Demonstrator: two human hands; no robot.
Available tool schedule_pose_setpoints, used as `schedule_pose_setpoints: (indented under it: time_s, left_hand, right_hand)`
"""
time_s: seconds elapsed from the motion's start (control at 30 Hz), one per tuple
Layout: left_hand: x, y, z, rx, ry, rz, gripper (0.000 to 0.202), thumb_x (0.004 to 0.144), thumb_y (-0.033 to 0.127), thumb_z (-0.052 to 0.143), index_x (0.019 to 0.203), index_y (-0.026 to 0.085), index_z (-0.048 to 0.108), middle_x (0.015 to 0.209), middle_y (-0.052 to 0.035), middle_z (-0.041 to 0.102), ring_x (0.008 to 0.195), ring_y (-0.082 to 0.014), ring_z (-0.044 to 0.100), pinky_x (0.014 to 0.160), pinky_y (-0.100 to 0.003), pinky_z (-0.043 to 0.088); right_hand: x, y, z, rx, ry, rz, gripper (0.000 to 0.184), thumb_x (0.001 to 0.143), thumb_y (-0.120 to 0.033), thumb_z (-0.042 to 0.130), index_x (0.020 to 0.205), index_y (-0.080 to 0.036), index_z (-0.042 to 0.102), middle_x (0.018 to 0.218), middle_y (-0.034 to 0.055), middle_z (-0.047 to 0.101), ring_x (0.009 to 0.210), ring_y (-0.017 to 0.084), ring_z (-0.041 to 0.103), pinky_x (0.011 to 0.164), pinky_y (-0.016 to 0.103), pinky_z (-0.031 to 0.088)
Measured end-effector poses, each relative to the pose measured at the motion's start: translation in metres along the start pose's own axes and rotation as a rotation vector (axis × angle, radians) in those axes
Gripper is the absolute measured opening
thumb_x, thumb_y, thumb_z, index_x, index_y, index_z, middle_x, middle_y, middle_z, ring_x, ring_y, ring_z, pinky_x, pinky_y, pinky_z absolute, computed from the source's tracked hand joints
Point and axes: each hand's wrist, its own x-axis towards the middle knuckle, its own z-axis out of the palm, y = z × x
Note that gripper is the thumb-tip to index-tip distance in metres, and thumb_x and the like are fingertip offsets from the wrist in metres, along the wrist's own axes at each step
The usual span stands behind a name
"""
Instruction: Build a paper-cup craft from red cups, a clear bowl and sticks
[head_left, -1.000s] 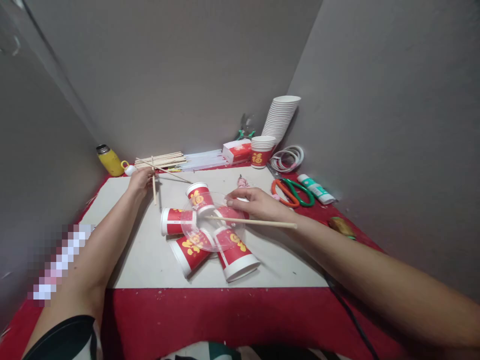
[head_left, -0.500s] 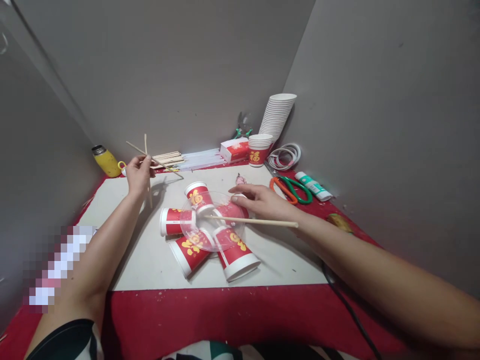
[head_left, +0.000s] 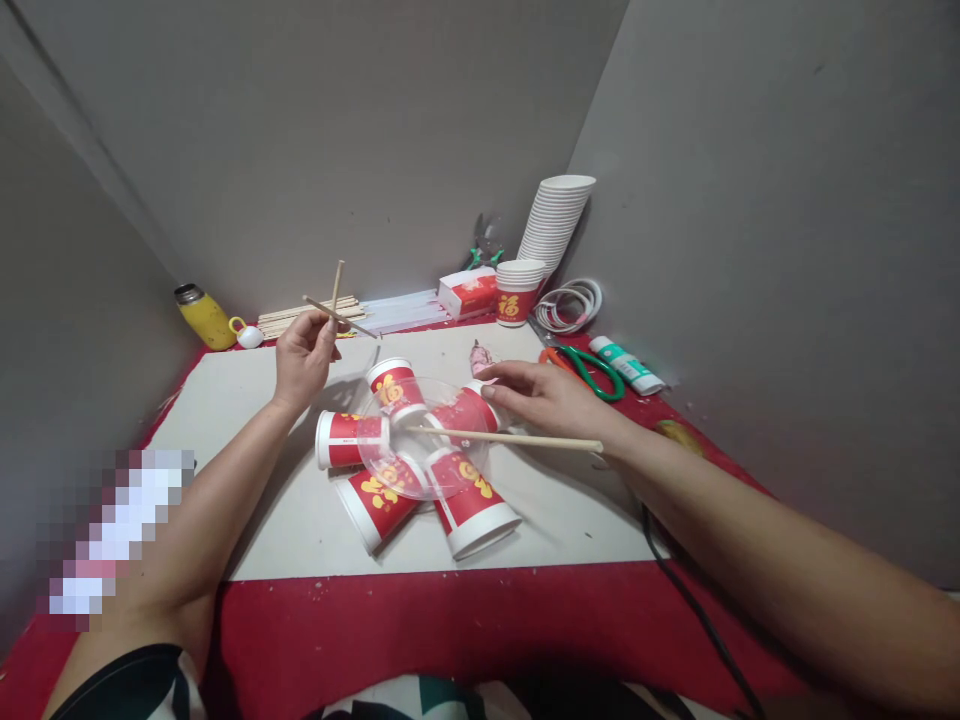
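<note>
My left hand pinches two thin wooden sticks that cross at the fingertips, above the white board's back left. In front of me several red-and-white paper cups lie on their sides in a ring, printed with yellow characters. A clear round plastic piece overlaps their inner ends. From its middle a longer wooden stick juts out to the right. Bent around the rim of the back right cup are the thumb and fingers of my right hand, partly hiding that cup.
Along the back lie wooden sticks, clear strips and a red-and-white box. Stacked paper cups lean in the corner. At right are a white cable coil, green-handled scissors and a tube. A yellow bottle leans at left.
My left hand has moved right with the crossed sticks, closer to the cups, and the sticks have turned. My right hand has shifted slightly right at the back right cup.
</note>
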Motion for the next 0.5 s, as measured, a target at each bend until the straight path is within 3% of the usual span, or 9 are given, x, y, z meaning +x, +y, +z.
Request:
schedule_pose_setpoints:
  time_s: [0.27, 0.5]
  left_hand:
    - [-0.003, 0.006, 0.003, -0.081, -0.092, -0.038, 0.032, 0.082, 0.048, 0.075, 0.088, 0.019, 0.063, 0.083, -0.0038, 0.073, 0.051, -0.0079, 0.058, 0.044, -0.019, 0.049]
    - [-0.005, -0.001, 0.005, -0.081, -0.041, -0.106, 0.03, 0.076, 0.042, 0.079, 0.085, 0.02, 0.061, 0.076, -0.0014, 0.071, 0.049, -0.008, 0.056, 0.039, -0.017, 0.043]
  right_hand:
    - [-0.007, -0.003, -0.009, -0.114, 0.093, -0.105, 0.038, 0.086, -0.04, 0.056, 0.109, -0.014, 0.073, 0.101, 0.0097, 0.076, 0.082, 0.021, 0.068, 0.075, 0.033, 0.054]
    - [-0.021, -0.008, -0.012, -0.148, 0.223, -0.132, 0.035, 0.089, -0.039, 0.059, 0.113, -0.017, 0.072, 0.102, 0.0092, 0.076, 0.082, 0.021, 0.069, 0.073, 0.034, 0.055]
